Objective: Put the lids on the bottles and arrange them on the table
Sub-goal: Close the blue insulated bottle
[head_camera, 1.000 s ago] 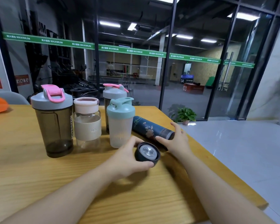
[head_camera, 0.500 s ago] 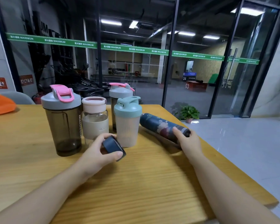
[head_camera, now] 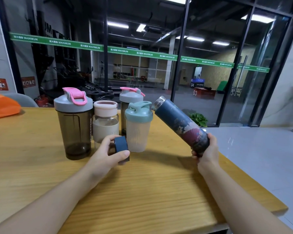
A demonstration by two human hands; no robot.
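Note:
My right hand (head_camera: 205,153) grips the base of a dark blue patterned flask (head_camera: 179,124), lifted off the table and tilted with its open metal mouth up and to the left. My left hand (head_camera: 108,153) holds the flask's dark blue lid (head_camera: 121,146) just above the table, in front of the standing bottles. Lidded and upright stand a big smoky shaker with a pink-handled grey lid (head_camera: 74,124), a glass bottle with a pale pink lid (head_camera: 105,122), a mint-lidded shaker (head_camera: 138,126) and a second grey-lidded shaker (head_camera: 130,100) behind it.
The wooden table (head_camera: 142,191) ends in an edge just right of my right forearm, with white floor below. An orange object (head_camera: 2,106) lies at the far left. Glass walls stand behind the table.
My right hand has lifted the blue flask from lying on the table to a tilted, raised pose. My left hand has carried the lid a little left and turned it on edge.

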